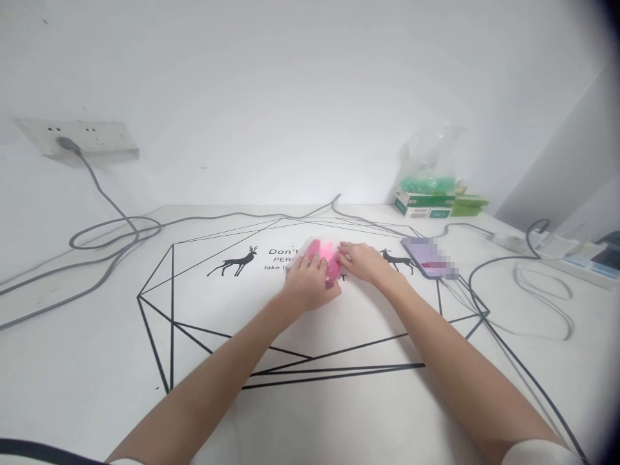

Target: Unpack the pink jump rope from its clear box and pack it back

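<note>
A bright pink object [329, 250] in what looks like clear plastic wrapping sits on the white mat [232, 297] in front of me. Its exact kind cannot be made out, and my fingers cover part of it. My left hand [310, 281] is closed over its near left side, fingers bent across the pink surface and thumb toward its near edge. At its right edge my right hand [357, 259] has its fingertips pinched together on the object or its wrapping. Black deer, lettering and angular lines are printed on the mat.
A phone [426, 257] with a cable lies right of my right hand. Tissue-like boxes [426, 203] with a plastic bag [431, 165] on top stand against the wall. Grey cables [104, 258] loop across the left, leading to a wall socket strip [92, 139]. More cables run along the right.
</note>
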`<state>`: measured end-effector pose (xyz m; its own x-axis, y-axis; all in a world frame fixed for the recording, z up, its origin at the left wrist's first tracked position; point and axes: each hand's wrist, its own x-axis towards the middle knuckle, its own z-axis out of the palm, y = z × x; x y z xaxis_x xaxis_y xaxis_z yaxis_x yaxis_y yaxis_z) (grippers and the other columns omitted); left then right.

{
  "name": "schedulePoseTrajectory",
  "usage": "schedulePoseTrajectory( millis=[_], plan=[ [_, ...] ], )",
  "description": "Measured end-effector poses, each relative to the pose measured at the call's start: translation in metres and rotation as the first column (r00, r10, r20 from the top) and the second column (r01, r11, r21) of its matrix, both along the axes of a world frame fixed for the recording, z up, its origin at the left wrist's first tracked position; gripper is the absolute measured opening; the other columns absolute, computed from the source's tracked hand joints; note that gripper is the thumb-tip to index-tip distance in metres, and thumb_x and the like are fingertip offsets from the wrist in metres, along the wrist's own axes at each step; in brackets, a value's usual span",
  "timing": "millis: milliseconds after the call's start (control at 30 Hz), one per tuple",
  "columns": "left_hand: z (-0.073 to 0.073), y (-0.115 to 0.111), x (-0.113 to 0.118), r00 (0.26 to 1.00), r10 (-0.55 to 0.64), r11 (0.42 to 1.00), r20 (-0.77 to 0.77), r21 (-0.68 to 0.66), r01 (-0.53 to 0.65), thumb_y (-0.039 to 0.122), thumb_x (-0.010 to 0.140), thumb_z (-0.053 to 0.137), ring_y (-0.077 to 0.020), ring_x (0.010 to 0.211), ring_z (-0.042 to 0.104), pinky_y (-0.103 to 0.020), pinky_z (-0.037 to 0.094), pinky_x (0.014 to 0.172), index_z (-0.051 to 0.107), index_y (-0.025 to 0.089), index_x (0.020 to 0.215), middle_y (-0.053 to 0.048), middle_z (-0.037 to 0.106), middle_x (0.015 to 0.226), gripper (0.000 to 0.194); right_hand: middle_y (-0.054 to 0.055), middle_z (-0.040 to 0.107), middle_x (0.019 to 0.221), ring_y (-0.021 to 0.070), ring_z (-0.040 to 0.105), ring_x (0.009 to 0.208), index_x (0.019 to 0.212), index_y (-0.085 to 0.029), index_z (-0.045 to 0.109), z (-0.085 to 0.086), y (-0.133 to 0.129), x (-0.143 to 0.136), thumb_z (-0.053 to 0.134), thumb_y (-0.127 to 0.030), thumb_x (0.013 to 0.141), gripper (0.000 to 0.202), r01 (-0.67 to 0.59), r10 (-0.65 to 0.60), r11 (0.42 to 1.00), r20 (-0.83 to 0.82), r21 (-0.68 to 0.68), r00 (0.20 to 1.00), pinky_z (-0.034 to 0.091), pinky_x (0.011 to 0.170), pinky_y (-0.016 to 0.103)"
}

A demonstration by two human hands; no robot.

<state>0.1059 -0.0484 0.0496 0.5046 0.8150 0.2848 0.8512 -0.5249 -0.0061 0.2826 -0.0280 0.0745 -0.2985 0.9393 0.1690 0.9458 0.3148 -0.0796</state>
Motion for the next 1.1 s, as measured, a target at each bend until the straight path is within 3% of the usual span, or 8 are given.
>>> schedulePoseTrajectory(
  millis=[167,300,400,467,600,700,800,1100],
  plan=[
    [0.034,0.01,-0.032,0.977,-0.208,0.939,-0.043,-0.287,0.188,0.058,0.091,0.039,-0.0293,0.132,0.047,-0.041,0.036,0.11,0.062,0.023,0.116,-0.007,0.059,0.134,0.048,0.007,0.068,0.124,0.0259,0.063,0.106,0.117,-0.025,0.067,0.0,-0.001,0.001,0.031,-0.034,0.1,0.04,0.024,-0.023,1.0,-0.014,0.017,1.0,0.044,0.089,0.036],
    [0.045,0.021,-0.053,0.966,-0.246,0.891,-0.085,-0.413,0.19,0.062,0.09,0.039,-0.03,0.141,0.037,-0.046,0.032,0.113,0.052,0.029,0.133,-0.004,0.043,0.152,0.056,0.006,0.072,0.114,0.0267,0.064,0.1,0.112,-0.028,0.07,0.003,-0.003,0.0,0.032,-0.037,0.099,0.041,0.08,-0.081,0.995,0.018,0.051,0.997,0.046,0.08,0.036],
    [0.043,0.024,-0.056,0.968,-0.239,0.888,-0.082,-0.423,0.183,0.059,0.091,0.038,-0.032,0.142,0.035,-0.05,0.028,0.114,0.044,0.032,0.143,-0.004,0.041,0.153,0.059,0.008,0.072,0.109,0.0269,0.063,0.1,0.11,-0.027,0.072,0.003,-0.002,0.0,0.032,-0.039,0.099,0.043,0.121,-0.123,0.985,0.008,0.124,0.992,0.047,0.078,0.036],
    [0.038,0.023,-0.053,0.98,-0.187,0.919,-0.068,-0.365,0.15,0.063,0.091,0.036,-0.0365,0.144,0.03,-0.055,0.025,0.114,0.036,0.033,0.149,-0.005,0.037,0.156,0.065,0.009,0.071,0.111,0.0269,0.061,0.104,0.11,-0.026,0.072,0.002,0.0,0.001,0.031,-0.039,0.1,0.044,0.112,-0.113,0.975,-0.005,0.189,0.994,0.047,0.08,0.036],
    [0.023,0.025,-0.046,0.997,-0.049,0.959,-0.062,-0.28,0.03,0.074,0.087,0.036,-0.0447,0.146,0.019,-0.065,0.018,0.112,0.022,0.036,0.154,-0.009,0.024,0.161,0.079,0.009,0.062,0.131,0.0265,0.057,0.116,0.12,-0.023,0.069,-0.003,0.004,0.005,0.034,-0.038,0.1,0.043,-0.014,0.013,0.977,0.006,0.214,1.0,0.045,0.094,0.038],
    [0.018,0.03,-0.046,0.996,-0.053,0.954,-0.075,-0.297,0.028,0.074,0.088,0.035,-0.0448,0.146,0.017,-0.067,0.017,0.112,0.03,0.042,0.151,-0.006,0.02,0.162,0.07,0.01,0.053,0.144,0.0263,0.052,0.128,0.129,-0.021,0.063,-0.008,0.006,0.006,0.032,-0.035,0.101,0.044,-0.141,0.137,0.984,0.045,0.106,0.99,0.04,0.105,0.041],
    [0.021,0.034,-0.052,0.993,-0.086,0.946,-0.08,-0.319,0.056,0.074,0.087,0.039,-0.0437,0.147,0.018,-0.069,0.014,0.112,0.039,0.044,0.146,-0.004,0.02,0.162,0.066,0.011,0.051,0.146,0.0261,0.057,0.123,0.133,-0.023,0.059,-0.01,0.005,0.007,0.028,-0.033,0.103,0.045,-0.195,0.193,0.981,0.06,0.021,0.979,0.041,0.104,0.044],
    [0.042,0.043,-0.087,0.979,-0.197,0.874,-0.044,-0.461,0.155,0.049,0.087,0.054,-0.034,0.15,0.012,-0.066,0.004,0.115,0.048,0.045,0.139,0.001,0.025,0.161,0.052,0.004,0.057,0.141,0.0229,0.053,0.131,0.13,-0.027,0.064,-0.003,0.003,0.01,0.037,-0.037,0.1,0.041,-0.363,0.363,0.932,-0.05,0.012,0.931,0.04,0.108,0.038]
  ],
)
